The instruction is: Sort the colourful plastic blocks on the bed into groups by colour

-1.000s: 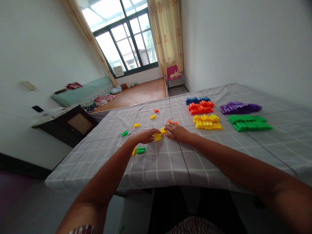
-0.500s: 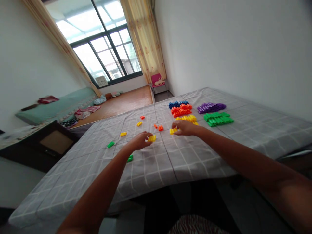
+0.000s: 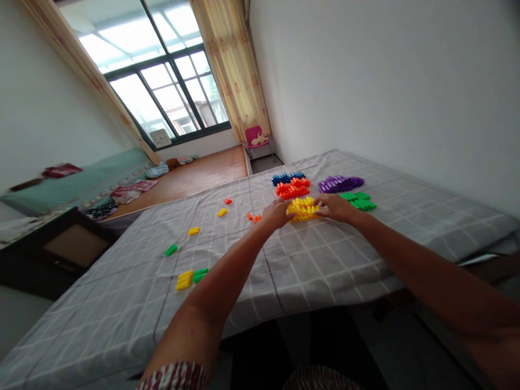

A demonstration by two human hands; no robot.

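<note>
A pile of ridged yellow plastic pieces (image 3: 303,210) lies on the grey checked cloth between my two hands. My left hand (image 3: 278,213) grips the pile's left side, fingers curled against it. From the right, my right hand (image 3: 335,208) presses its thumb and fingers on the pile's other end. Just behind stand a heap of orange pieces (image 3: 292,188) and a dark blue heap (image 3: 288,177). Purple pieces (image 3: 341,183) and green pieces (image 3: 359,201) lie beyond my right hand, the green partly covered by it.
Loose yellow pieces (image 3: 184,280), green pieces (image 3: 200,275), a single green piece (image 3: 171,250) and small orange pieces (image 3: 257,219) are scattered on the left of the cloth (image 3: 235,303). A white wall (image 3: 385,81) borders the right side; a dark cabinet (image 3: 60,249) stands left.
Both hands moved from in front of the pile, each with yellow pieces, to its two sides. The yellow pieces now sit together there. Loose yellow pieces at lower left have come into view.
</note>
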